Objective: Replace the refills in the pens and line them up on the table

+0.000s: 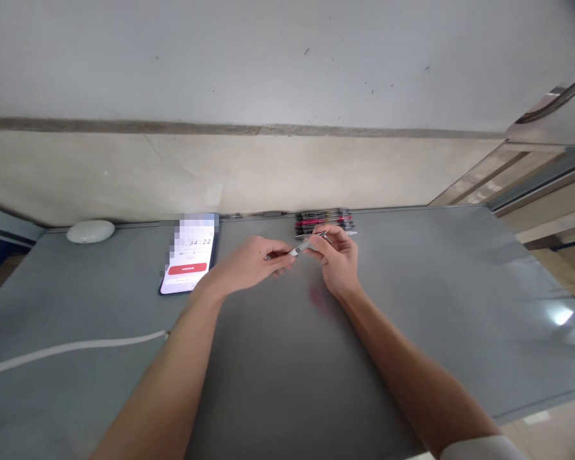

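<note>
A white and dark pen (pixel 303 246) is held slantwise above the grey table between both hands. My left hand (pixel 255 263) pinches its lower left end between thumb and fingers. Closed around the upper right part of the pen is my right hand (pixel 341 260), with the fingers covering some of the barrel. Whether the pen is whole or in two parts I cannot tell. Just behind my right hand lies a row of several pens (pixel 316 217), mostly dark with some pink-red, partly hidden by the fingers.
A phone (pixel 188 255) with a lit timer screen lies left of my left hand. Farther left sits a white oval object (pixel 91 231). One slim pen-like item (pixel 263 214) lies along the wall. A white cable (pixel 76 347) crosses the table (pixel 268 383) at left.
</note>
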{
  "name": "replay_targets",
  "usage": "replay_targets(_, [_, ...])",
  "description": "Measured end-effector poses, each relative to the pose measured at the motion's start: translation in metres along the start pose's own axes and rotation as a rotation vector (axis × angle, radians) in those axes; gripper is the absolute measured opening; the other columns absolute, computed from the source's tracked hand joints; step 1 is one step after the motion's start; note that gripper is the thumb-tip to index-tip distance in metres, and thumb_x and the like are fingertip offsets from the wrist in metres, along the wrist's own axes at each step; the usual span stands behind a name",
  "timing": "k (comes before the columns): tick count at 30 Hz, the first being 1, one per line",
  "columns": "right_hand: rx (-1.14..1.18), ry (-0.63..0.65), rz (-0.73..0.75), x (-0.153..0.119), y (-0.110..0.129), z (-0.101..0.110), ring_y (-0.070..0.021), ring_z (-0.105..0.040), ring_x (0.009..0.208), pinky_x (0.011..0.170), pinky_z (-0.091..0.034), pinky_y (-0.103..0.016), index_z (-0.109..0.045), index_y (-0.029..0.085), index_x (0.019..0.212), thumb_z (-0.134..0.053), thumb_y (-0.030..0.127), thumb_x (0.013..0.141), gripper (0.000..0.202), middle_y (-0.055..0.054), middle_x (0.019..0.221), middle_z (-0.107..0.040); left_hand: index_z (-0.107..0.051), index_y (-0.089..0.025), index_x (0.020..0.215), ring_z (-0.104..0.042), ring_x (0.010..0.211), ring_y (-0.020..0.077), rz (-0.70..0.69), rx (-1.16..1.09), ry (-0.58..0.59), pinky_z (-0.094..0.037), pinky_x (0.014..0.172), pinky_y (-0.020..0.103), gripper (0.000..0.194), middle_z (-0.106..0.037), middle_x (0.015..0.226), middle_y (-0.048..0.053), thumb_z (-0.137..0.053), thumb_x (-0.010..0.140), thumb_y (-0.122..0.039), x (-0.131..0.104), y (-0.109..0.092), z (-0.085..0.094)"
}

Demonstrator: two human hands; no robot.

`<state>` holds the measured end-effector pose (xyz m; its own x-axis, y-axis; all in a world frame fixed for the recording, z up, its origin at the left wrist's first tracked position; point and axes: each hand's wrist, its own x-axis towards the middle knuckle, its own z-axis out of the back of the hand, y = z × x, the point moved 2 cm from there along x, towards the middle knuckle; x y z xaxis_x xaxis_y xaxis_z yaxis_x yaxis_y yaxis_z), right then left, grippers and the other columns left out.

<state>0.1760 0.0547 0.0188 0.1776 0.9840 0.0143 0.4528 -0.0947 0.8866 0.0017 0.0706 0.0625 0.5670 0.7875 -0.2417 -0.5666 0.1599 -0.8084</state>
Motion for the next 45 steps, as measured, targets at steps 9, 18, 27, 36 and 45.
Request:
replay_targets(9, [0.044, -0.058, -0.009, 0.002, -0.002, 0.000, -0.0091, -0.061, 0.070, 0.066, -0.059, -0.026, -0.066, 0.024, 0.078, -0.082, 0.030, 0.064, 0.022, 0.003, 0.079, -0.063, -0.062, -0.021, 0.074, -0.056, 0.064, 0.0147, -0.009, 0.057, -0.071, -0.037, 0.057, 0.026, 0.036, -0.061, 0.067, -0.001, -0.049, 0.090, -0.051, 0.004, -0.001, -0.006])
replay_targets(18, [0.035, -0.119, -0.003, 0.003, -0.002, 0.001, -0.0102, -0.061, 0.072, 0.065, -0.060, -0.027, -0.065, 0.023, 0.075, -0.083, 0.031, 0.061, 0.024, 0.003, 0.082, -0.063, -0.065, -0.021, 0.076, -0.052, 0.060, 0.0147, -0.030, 0.086, -0.174, -0.034, 0.055, 0.026, 0.033, -0.056, 0.062, -0.001, -0.050, 0.088, -0.048, 0.007, -0.004, -0.010])
replay_targets(27, [0.053, 0.009, -0.003, 0.002, 0.003, 0.000, -0.0151, -0.068, 0.080, 0.066, -0.058, -0.028, -0.066, 0.023, 0.079, -0.079, 0.031, 0.067, 0.020, 0.001, 0.084, -0.066, -0.066, -0.020, 0.079, -0.064, 0.071, 0.0168, -0.022, -0.088, 0.015, -0.045, 0.068, 0.027, 0.037, -0.068, 0.075, 0.001, -0.051, 0.090, -0.052, 0.003, -0.001, -0.005])
replay_targets(36, [0.257, 0.164, -0.069, 0.001, 0.001, 0.003, -0.0100, -0.059, 0.065, 0.056, -0.056, -0.025, -0.057, 0.027, 0.075, -0.080, 0.030, 0.066, 0.024, 0.007, 0.072, -0.053, -0.069, -0.018, 0.081, -0.066, 0.070, 0.0173, -0.040, -0.225, 0.223, -0.046, 0.067, 0.029, 0.041, -0.070, 0.072, 0.004, -0.048, 0.092, -0.051, -0.001, -0.014, -0.012])
replay_targets(45, [0.299, 0.181, -0.037, 0.004, -0.001, 0.003, -0.0087, -0.061, 0.067, 0.059, -0.057, -0.023, -0.061, 0.025, 0.077, -0.079, 0.027, 0.070, 0.020, 0.006, 0.075, -0.055, -0.068, -0.019, 0.077, -0.061, 0.065, 0.0131, -0.049, -0.207, 0.152, -0.041, 0.061, 0.025, 0.036, -0.066, 0.068, 0.001, -0.052, 0.091, -0.047, 0.004, -0.008, -0.011])
